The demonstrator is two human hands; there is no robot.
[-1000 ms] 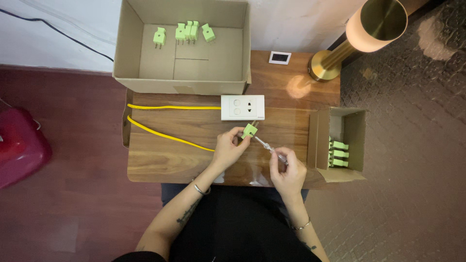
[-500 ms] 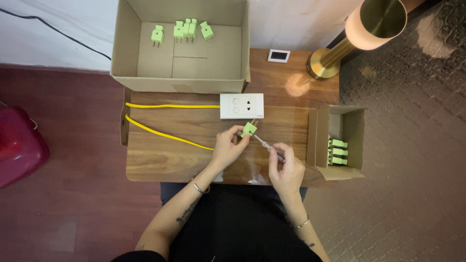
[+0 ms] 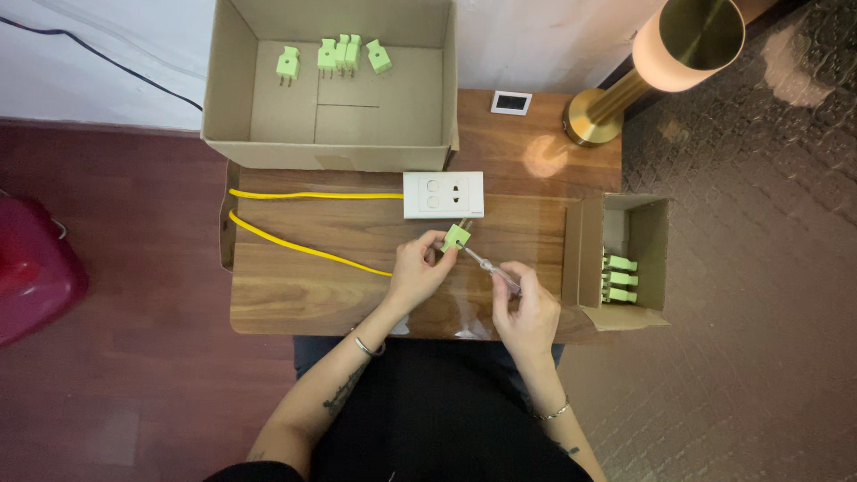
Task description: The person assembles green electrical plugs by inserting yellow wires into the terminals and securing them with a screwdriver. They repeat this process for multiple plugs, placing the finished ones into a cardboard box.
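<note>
Seated at a small wooden desk (image 3: 295, 295), a person pinches a light green plug (image 3: 456, 236) in the fingers of the left hand (image 3: 420, 268) while the right hand (image 3: 527, 308) is closed around a slim screwdriver (image 3: 486, 263) whose tip meets the plug. Both hands work near the desk's front edge, over its middle. Just beyond the plug lies a white socket block (image 3: 443, 195), its yellow cable (image 3: 303, 245) looping to the left edge. A large open carton (image 3: 234, 107) holding four green plugs spans the far edge, overhanging the desk at the left. A smaller carton (image 3: 589, 250) with more plugs hangs off the right edge. A brass lamp (image 3: 665, 58) stands at the far right corner, leaving bare wood mostly at the left front.
</note>
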